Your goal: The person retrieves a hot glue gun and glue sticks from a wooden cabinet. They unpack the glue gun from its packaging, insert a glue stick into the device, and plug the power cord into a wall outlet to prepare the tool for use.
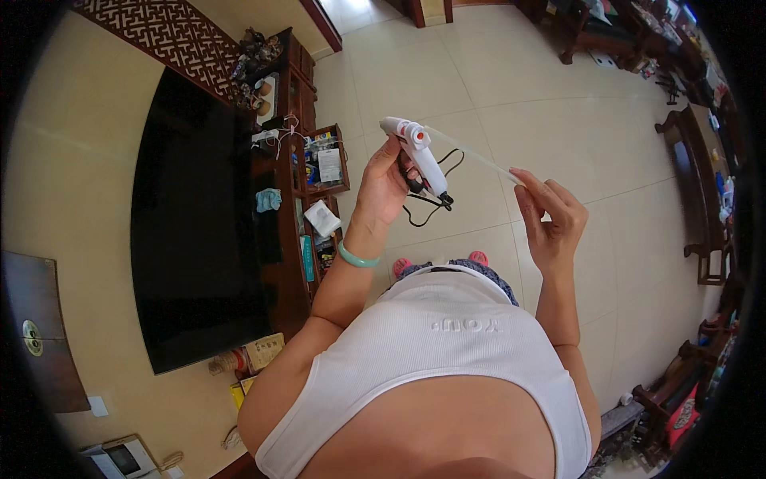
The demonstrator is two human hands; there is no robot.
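My left hand [387, 185] is closed around a white hot glue gun [424, 153] with a round orange-red spot on its side. A black cord [427, 209] hangs in loops from the handle end. Between the thumb and fingertips of my right hand [550, 209] is the end of a thin, clear glue stick [472, 155]. The stick slants from the back of the gun down to my right fingers. Whether its far end sits inside the gun or just touches it, I cannot tell. Both hands are raised above the tiled floor.
On the left runs a dark wooden cabinet [281, 275] with an open drawer [341, 180] full of small packages. A large black television screen [195, 231] stands behind it. Dark wooden furniture [692, 191] lines the right side. My feet in pink footwear [401, 266] are below me.
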